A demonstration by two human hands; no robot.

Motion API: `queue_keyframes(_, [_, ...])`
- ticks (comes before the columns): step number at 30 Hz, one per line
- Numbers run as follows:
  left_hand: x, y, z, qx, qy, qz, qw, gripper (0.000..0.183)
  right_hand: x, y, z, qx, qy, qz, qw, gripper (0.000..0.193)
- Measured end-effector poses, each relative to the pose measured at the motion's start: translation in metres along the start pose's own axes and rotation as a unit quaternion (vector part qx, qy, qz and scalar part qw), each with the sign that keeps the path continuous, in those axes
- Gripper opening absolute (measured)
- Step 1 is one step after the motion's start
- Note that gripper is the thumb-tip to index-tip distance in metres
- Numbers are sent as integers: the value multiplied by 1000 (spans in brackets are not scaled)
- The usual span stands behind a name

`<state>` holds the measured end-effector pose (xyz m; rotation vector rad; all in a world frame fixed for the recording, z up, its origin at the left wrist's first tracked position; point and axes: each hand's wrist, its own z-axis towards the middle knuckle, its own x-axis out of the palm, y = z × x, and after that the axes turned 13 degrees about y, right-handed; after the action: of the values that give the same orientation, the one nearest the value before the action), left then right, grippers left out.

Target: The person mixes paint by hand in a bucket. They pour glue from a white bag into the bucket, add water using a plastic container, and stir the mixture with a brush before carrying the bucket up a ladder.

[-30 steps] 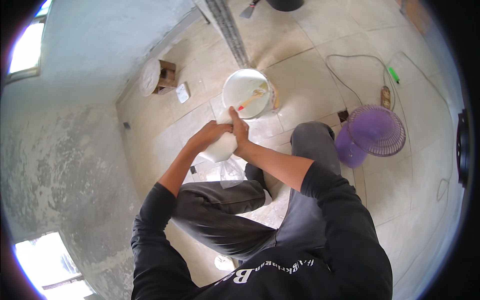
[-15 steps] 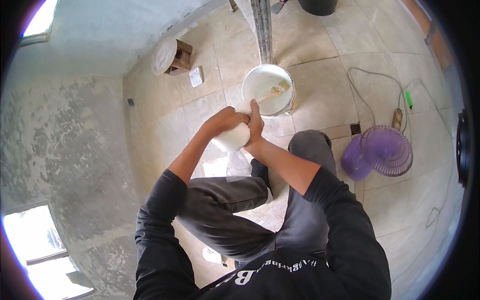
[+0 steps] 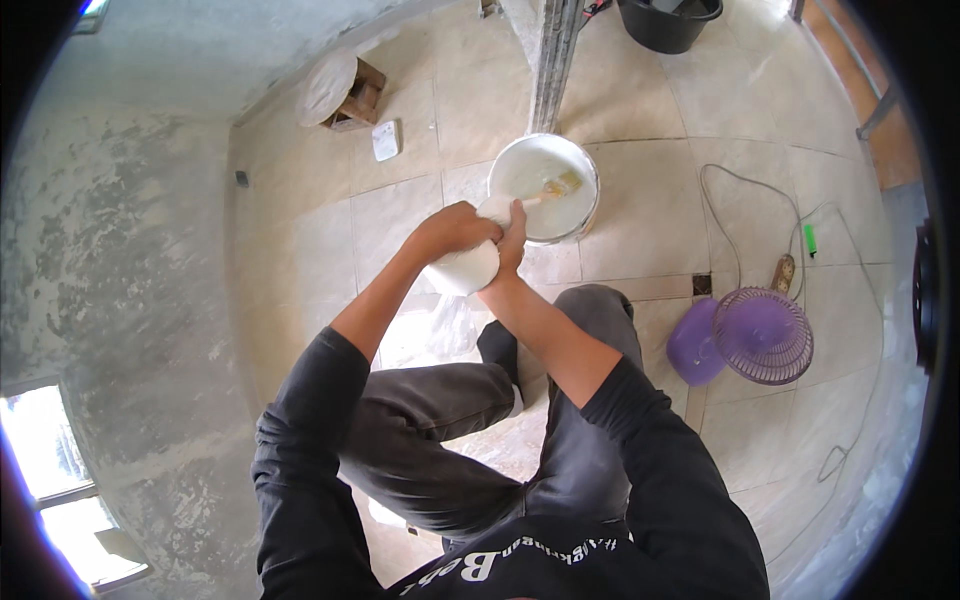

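Both hands grip a white, bulging plastic bag (image 3: pixel 465 270) in front of me, its narrowed upper end reaching to the near rim of a white bucket (image 3: pixel 594 200). My left hand (image 3: pixel 455 230) is closed over the bag from the left. From the right, my right hand (image 3: pixel 511 245) wraps it with the thumb pointing up. Pale liquid (image 3: pixel 540 175) shows inside the bucket. A paintbrush (image 3: pixel 562 185) lies across it, bristles away from me; its handle end runs close to my right thumb, and whether the hand touches it I cannot tell. The bag's contents are hidden.
A grey-white post (image 3: pixel 556 70) stands just behind the bucket. On the tiled floor are a purple fan (image 3: pixel 763 335) with a cable, a green marker-like object (image 3: pixel 809 241), a black tub (image 3: pixel 670 30), a white flat box (image 3: pixel 386 140) and a small wooden stool (image 3: pixel 358 95).
The view has shifted slightly, showing more of the black tub. Both hands keep their hold on the bag, which stays beside the bucket's near rim.
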<state>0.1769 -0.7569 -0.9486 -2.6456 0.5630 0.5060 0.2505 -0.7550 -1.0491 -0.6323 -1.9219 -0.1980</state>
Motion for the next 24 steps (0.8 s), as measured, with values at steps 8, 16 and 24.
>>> queue_keyframes(8, [0, 15, 11, -12, -14, 40, 999, 46, -12, -11, 14, 1, -1, -64, 998, 58])
queue_keyframes(16, [-1, 22, 20, 19, -1, 56, 998, 46, -15, -13, 15, -7, -25, -73, 997, 59])
queue_keyframes(24, [-1, 21, 21, 6, -2, 91, 996, 47, -2, -10, 8, -16, -60, -23, 998, 58])
